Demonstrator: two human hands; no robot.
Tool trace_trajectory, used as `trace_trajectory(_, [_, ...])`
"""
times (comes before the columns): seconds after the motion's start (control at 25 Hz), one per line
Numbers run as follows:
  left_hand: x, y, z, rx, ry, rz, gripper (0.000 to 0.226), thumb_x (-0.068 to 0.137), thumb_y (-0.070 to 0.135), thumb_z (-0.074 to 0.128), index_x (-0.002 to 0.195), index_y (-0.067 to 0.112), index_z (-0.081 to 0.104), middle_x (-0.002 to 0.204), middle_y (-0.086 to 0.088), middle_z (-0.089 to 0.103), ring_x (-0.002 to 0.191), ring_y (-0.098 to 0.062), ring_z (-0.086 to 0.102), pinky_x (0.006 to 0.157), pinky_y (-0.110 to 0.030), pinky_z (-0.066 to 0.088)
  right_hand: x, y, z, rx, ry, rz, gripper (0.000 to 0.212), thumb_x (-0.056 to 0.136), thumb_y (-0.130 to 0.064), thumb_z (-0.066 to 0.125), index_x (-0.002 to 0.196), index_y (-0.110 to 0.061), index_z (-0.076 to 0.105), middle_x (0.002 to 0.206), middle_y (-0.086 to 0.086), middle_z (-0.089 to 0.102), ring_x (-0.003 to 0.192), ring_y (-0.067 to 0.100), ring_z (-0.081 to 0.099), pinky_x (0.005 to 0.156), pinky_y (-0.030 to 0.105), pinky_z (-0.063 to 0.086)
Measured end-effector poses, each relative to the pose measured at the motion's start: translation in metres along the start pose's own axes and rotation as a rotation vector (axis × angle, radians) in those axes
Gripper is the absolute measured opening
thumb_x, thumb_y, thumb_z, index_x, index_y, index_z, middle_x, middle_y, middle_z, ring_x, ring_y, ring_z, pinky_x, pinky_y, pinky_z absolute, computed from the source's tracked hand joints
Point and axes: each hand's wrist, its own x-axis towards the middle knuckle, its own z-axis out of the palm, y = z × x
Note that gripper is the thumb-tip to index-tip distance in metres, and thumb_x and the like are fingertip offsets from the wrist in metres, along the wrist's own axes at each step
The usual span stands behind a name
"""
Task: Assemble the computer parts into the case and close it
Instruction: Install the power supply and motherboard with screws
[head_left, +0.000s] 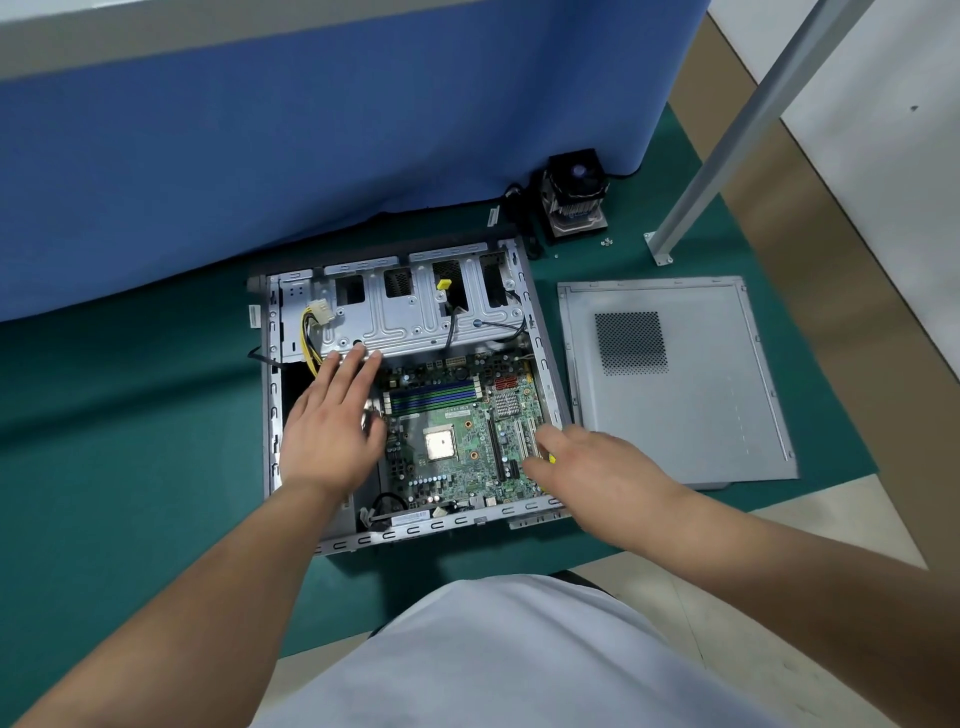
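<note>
The open case (405, 395) lay flat on the green mat (130, 415), and everything else is placed from it. Inside it the motherboard (457, 426) sat in the lower right part of the shell, its bare processor (439, 444) near the board's middle, with the metal drive cage (415, 317) along the case's far edge. The left hand (332, 426) was spread flat with straight fingers, its fingertips (358, 358) reaching to the near lip of the cage; whether it pressed down or only hovered could not be told. The right hand (582, 462) lay over the case's right wall at the board's right edge, fingers loosely curled and blurred; something yellow showed beneath it, but whether it pinched anything could not be told. The side panel (675, 379) lay flat just to the right of the case, and the cooler (571, 192) stood beyond the case's far right corner, a few screws (607, 241) near it. The board probably is stiff but fragile, best held by its edges, away from the processor and slots. The cooler looked heavy for its size, with thin fins, so its fan housing or base would be the safer hold. The panel, being thin sheet metal, would likely flex and have sharp rims; two hands on opposite edges should serve.
</note>
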Motion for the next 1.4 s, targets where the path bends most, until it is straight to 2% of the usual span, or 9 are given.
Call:
trace_trajectory(0.12, [0.0,0.0,0.0,-0.003,-0.005,-0.005,0.08,0.093,0.038,0.051,0.161,0.038,0.01,0.168,0.013,0.015,0.156,-0.016,0.011,0.12,-0.045,0.03,-0.006,0.0,0.0,-0.005,-0.009,0.03,0.047,0.08,0.003,0.058,0.121,-0.018,0.054,0.107,0.008,0.054,0.096,0.031,0.059,0.062,0.035,0.037])
trace_trajectory(0.24, [0.001,0.0,0.0,0.001,-0.012,-0.007,0.08,0.092,0.039,0.051,0.161,0.038,0.01,0.168,0.014,0.014,0.156,-0.015,0.011,0.119,-0.046,0.032,-0.003,-0.009,-0.003,-0.079,0.029,0.15,0.019,0.098,-0.03,0.055,0.11,-0.017,0.06,0.097,0.003,0.066,0.086,0.028,0.067,0.055,0.031,0.031])
trace_trajectory(0.36, [0.001,0.0,0.0,-0.003,-0.017,-0.007,0.081,0.092,0.039,0.052,0.161,0.038,0.01,0.168,0.014,0.014,0.156,-0.015,0.011,0.117,-0.047,0.035,0.001,-0.01,-0.005,-0.115,0.039,0.238,0.047,0.099,-0.061,0.046,0.11,-0.017,0.061,0.101,0.003,0.065,0.088,0.026,0.067,0.054,0.028,0.026])
trace_trajectory(0.6, [0.001,0.0,0.0,-0.006,-0.018,-0.006,0.083,0.091,0.038,0.054,0.161,0.038,0.009,0.168,0.014,0.013,0.156,-0.014,0.01,0.115,-0.047,0.038,-0.005,-0.005,-0.004,-0.04,-0.031,0.01,0.043,0.084,-0.001,0.059,0.124,-0.016,0.053,0.118,0.008,0.05,0.1,0.03,0.058,0.067,0.037,0.041])
trace_trajectory(0.8, [0.001,0.0,-0.001,-0.002,-0.024,-0.005,0.083,0.091,0.037,0.054,0.161,0.037,0.011,0.169,0.014,0.012,0.156,-0.015,0.01,0.113,-0.047,0.04,-0.001,-0.014,-0.006,-0.096,0.017,0.193,0.027,0.103,-0.04,0.045,0.116,-0.016,0.047,0.087,0.001,0.07,0.078,0.028,0.07,0.05,0.028,0.02])
trace_trajectory(1.08, [0.001,-0.001,0.0,-0.008,-0.015,-0.001,0.084,0.09,0.036,0.056,0.161,0.036,0.013,0.168,0.014,0.014,0.156,-0.015,0.012,0.112,-0.047,0.041,-0.001,-0.01,-0.015,-0.039,-0.006,0.101,0.038,0.085,-0.015,0.059,0.12,-0.017,0.043,0.114,0.006,0.053,0.097,0.027,0.058,0.063,0.035,0.037])
trace_trajectory(1.16, [0.002,-0.001,0.0,-0.01,-0.014,0.0,0.083,0.09,0.035,0.056,0.161,0.036,0.013,0.168,0.013,0.015,0.156,-0.016,0.013,0.111,-0.047,0.041,0.002,-0.011,-0.015,-0.06,0.029,0.138,0.024,0.096,-0.03,0.053,0.115,-0.015,0.052,0.107,0.004,0.063,0.093,0.026,0.064,0.063,0.033,0.036])
trace_trajectory(1.28, [0.001,-0.001,-0.001,-0.012,-0.016,0.002,0.083,0.09,0.035,0.056,0.161,0.036,0.014,0.168,0.013,0.016,0.156,-0.016,0.013,0.111,-0.047,0.042,0.006,-0.008,-0.017,-0.149,-0.013,0.234,0.055,0.104,-0.061,0.03,0.108,-0.019,0.064,0.1,0.001,0.068,0.091,0.025,0.067,0.065,0.033,0.035])
trace_trajectory(1.4, [0.002,-0.001,-0.001,-0.013,-0.015,-0.001,0.083,0.09,0.035,0.056,0.161,0.036,0.014,0.168,0.013,0.015,0.156,-0.016,0.013,0.11,-0.046,0.042,0.006,-0.008,-0.015,-0.149,0.007,0.171,0.047,0.102,-0.055,0.037,0.126,-0.016,0.05,0.121,0.008,0.054,0.107,0.028,0.057,0.071,0.039,0.037])
